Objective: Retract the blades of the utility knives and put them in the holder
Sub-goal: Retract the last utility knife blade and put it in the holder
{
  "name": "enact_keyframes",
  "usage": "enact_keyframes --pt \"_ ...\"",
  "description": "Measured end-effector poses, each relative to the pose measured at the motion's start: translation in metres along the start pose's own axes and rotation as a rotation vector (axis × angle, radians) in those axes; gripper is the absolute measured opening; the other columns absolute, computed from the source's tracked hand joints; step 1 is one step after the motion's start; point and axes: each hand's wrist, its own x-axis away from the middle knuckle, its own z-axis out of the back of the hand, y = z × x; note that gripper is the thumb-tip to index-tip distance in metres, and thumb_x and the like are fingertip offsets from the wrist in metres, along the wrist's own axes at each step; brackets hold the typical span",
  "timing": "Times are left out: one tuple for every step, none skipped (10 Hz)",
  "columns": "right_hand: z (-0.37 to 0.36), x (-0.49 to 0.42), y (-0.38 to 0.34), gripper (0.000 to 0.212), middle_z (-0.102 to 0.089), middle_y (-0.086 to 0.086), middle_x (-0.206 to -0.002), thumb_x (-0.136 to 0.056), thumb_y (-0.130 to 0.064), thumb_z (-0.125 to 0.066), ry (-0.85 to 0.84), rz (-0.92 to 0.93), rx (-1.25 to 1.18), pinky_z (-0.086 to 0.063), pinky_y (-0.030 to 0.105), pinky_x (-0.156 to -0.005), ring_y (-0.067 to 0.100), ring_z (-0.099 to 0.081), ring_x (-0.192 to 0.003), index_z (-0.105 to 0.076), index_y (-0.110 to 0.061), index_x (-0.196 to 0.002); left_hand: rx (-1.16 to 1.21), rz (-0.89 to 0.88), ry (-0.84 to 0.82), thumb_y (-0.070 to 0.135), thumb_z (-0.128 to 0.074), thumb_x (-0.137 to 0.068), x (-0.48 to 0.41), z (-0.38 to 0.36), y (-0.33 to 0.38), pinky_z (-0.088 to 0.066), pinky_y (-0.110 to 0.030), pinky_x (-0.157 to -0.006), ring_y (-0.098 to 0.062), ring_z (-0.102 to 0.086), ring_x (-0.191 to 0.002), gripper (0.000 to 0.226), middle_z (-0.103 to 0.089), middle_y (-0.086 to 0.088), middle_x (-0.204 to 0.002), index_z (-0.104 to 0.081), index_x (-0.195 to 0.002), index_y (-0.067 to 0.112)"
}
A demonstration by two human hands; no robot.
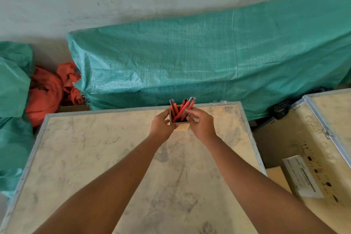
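Note:
A small wooden holder [182, 127] stands near the far edge of the crate top [114, 157]. Several red utility knives [182, 108] stick up out of it, leaning left and right. My left hand [162, 123] grips the holder's left side. My right hand [201, 122] is at the holder's right side, its fingertips pinched on the rightmost red knife [190, 105] that stands in the holder. I cannot tell whether the blades are retracted.
The crate top has a metal rim [250, 138]. A second crate [322, 138] with a white paper label [302, 176] stands to the right. Green tarpaulin-covered bundles [209, 59] and orange cloth [47, 91] lie behind, against a grey wall.

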Motion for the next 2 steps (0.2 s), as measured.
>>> enact_keyframes --pt "0.012 0.005 -0.011 0.033 -0.074 0.014 -0.118 -0.086 0.010 -0.070 0.006 -0.016 -0.048 -0.041 -0.006 -0.087 0.025 -0.072 -0.106 -0.075 -0.005 -0.115 0.007 0.006 0.005 0.012 -0.079 -0.078 0.011 0.007 0.013 -0.046 -0.043 -0.109 -0.026 -0.057 -0.128 0.072 -0.056 -0.001 -0.145 -0.050 -0.144 0.022" --pt "0.025 0.010 -0.031 0.031 -0.073 0.014 -0.121 -0.086 0.007 -0.071 0.039 0.014 -0.089 -0.047 0.004 -0.093 0.026 -0.071 -0.110 -0.076 -0.006 -0.114 0.011 -0.039 0.027 0.013 -0.079 -0.080 0.030 0.014 0.038 -0.045 -0.047 -0.109 -0.030 -0.054 -0.132 0.076 -0.049 -0.004 -0.150 -0.044 -0.147 0.020"
